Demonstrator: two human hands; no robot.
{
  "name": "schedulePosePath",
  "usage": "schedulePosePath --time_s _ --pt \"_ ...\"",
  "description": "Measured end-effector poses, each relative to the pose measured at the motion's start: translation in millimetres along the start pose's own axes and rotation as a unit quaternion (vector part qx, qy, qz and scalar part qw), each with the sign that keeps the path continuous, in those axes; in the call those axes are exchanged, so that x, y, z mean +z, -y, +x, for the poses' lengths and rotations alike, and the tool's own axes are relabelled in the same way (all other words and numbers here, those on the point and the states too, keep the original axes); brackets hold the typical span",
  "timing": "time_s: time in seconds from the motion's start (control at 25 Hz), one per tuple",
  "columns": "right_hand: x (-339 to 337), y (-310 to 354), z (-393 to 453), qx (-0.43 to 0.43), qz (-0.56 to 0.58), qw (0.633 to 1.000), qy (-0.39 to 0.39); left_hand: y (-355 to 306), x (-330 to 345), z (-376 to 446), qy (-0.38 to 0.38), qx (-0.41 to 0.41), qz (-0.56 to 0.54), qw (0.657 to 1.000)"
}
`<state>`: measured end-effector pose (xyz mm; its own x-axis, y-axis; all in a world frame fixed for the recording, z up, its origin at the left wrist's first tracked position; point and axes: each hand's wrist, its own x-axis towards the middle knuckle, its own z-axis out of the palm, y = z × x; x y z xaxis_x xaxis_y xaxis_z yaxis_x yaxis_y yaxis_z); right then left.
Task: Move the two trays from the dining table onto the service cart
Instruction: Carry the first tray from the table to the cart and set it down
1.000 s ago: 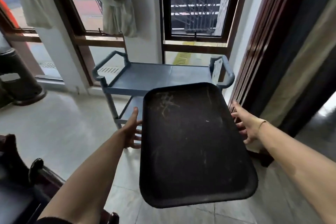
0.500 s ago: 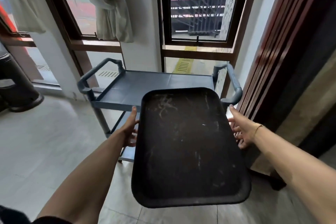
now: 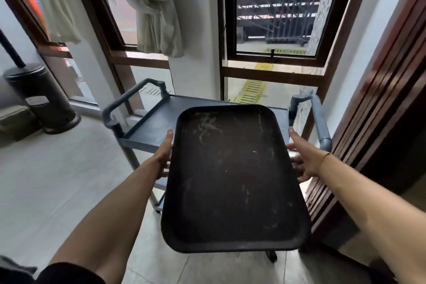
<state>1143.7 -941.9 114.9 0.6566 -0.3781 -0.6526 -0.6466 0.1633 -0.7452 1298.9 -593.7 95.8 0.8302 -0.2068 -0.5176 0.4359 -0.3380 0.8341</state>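
Holding the tray (image 3: 232, 177) in the air, you have its far end over the cart (image 3: 152, 122). Your left hand (image 3: 164, 157) grips the left rim; your right hand (image 3: 304, 159) supports the right rim, fingers spread.

The tray (image 3: 232, 180) looks like matt, scuffed dark plastic; the cart (image 3: 152, 122) like smooth grey plastic.

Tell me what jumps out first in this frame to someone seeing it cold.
The big dark tray fills the centre, scuffed with pale scratches, held by its long sides between the left hand and right hand. Just beyond it stands the grey service cart, its top shelf bare where visible, under the windows. A black cylindrical bin sits on the floor at far left.
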Motion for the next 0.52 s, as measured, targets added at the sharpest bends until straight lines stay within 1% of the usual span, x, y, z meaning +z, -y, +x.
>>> schedulePosePath --time_s 0.2,0.28,0.52 --pt "12.5 26.7 33.5 -0.008 -0.005 1.000 0.015 -20.1 -7.5 39.2 -0.023 0.014 -0.014 1.000" --pt "21.4 38.9 47.1 -0.011 -0.016 1.000 0.018 -26.6 -13.7 57.6 -0.019 0.012 -0.022 1.000" --pt "69.2 89.5 105.2 -0.012 -0.040 0.999 0.010 -51.0 -53.7 125.3 -0.022 0.002 -0.048 0.999"
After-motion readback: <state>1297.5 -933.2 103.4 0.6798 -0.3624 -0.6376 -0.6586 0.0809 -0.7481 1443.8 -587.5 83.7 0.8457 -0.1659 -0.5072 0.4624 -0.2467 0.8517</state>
